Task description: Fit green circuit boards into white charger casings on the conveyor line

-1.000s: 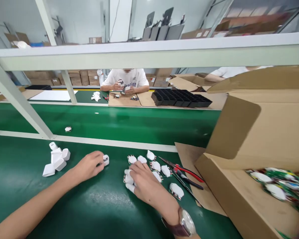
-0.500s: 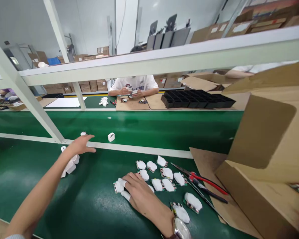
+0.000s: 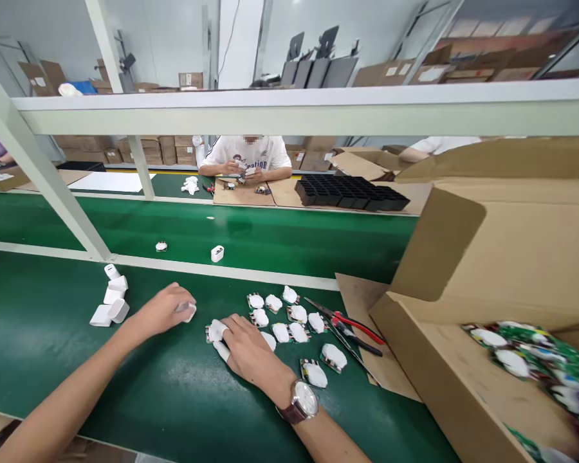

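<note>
My left hand (image 3: 161,310) curls over a small white plastic shell (image 3: 189,312) on the green mat. My right hand (image 3: 244,345), with white cots on its fingertips and a watch on the wrist, pinches a white-topped circuit module (image 3: 213,332) just right of the left hand. Several more such modules (image 3: 289,315) lie in rows beside the right hand. A pile of white shells (image 3: 110,299) sits left of my left hand.
Red-handled pliers (image 3: 352,325) lie on cardboard to the right. An open cardboard box (image 3: 444,360) holds green boards (image 3: 525,354). A white charger (image 3: 217,253) and a small part (image 3: 161,245) sit on the conveyor belt. A co-worker (image 3: 244,154) and a black tray (image 3: 350,191) are across it.
My left hand reached out to the belt, left a white charger there, and came back onto a white shell. My right hand drew one module leftward from the group.
</note>
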A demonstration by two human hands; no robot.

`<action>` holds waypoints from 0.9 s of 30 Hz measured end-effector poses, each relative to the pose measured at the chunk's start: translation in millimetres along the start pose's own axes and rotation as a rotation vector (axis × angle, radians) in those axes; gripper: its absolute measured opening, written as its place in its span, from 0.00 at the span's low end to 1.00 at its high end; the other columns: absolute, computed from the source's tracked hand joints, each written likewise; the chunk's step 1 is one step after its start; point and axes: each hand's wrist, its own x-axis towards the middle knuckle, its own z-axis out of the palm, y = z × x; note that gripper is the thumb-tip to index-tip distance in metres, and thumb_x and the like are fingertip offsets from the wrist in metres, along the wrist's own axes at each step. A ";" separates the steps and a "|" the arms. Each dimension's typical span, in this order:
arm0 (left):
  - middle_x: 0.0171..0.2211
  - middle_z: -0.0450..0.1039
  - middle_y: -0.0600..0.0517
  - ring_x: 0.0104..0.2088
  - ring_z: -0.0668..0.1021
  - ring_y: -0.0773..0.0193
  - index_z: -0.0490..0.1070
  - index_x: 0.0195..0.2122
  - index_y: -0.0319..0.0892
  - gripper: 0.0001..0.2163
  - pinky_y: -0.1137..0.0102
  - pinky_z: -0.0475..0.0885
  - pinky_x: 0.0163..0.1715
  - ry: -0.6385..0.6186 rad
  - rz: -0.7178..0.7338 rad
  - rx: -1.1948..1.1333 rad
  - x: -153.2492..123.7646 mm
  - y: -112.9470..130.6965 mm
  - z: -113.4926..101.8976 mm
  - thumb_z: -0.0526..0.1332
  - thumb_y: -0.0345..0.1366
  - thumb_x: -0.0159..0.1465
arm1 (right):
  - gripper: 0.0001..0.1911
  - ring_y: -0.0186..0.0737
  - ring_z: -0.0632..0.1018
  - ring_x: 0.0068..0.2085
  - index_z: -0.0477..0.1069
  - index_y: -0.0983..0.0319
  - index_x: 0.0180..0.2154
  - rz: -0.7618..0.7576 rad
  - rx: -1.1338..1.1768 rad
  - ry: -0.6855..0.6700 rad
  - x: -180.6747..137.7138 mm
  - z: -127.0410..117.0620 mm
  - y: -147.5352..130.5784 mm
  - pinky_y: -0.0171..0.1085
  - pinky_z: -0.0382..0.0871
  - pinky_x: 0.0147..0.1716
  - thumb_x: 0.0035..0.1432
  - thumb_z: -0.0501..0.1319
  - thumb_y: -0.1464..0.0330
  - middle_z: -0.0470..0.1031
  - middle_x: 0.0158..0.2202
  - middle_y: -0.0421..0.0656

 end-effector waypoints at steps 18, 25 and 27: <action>0.60 0.75 0.48 0.59 0.79 0.54 0.59 0.71 0.55 0.32 0.56 0.77 0.60 0.145 -0.006 -0.353 -30.7 -0.7 62.4 0.69 0.39 0.69 | 0.21 0.51 0.77 0.52 0.64 0.58 0.61 -0.006 0.300 0.505 0.0 -6.7 -1.3 0.50 0.80 0.49 0.70 0.58 0.76 0.74 0.54 0.52; 0.60 0.75 0.48 0.61 0.76 0.54 0.47 0.75 0.58 0.37 0.54 0.76 0.60 0.161 0.044 -0.335 -34.3 5.2 69.6 0.67 0.38 0.72 | 0.26 0.53 0.77 0.54 0.60 0.58 0.65 -0.033 0.286 0.482 -0.3 -1.9 -3.3 0.53 0.80 0.50 0.70 0.59 0.77 0.75 0.56 0.52; 0.60 0.75 0.47 0.60 0.76 0.53 0.47 0.75 0.57 0.36 0.54 0.76 0.59 0.154 0.049 -0.330 -34.7 4.6 71.4 0.66 0.38 0.72 | 0.25 0.54 0.77 0.55 0.61 0.58 0.64 -0.049 0.247 0.474 -1.6 0.4 -2.2 0.54 0.80 0.50 0.69 0.60 0.77 0.75 0.56 0.53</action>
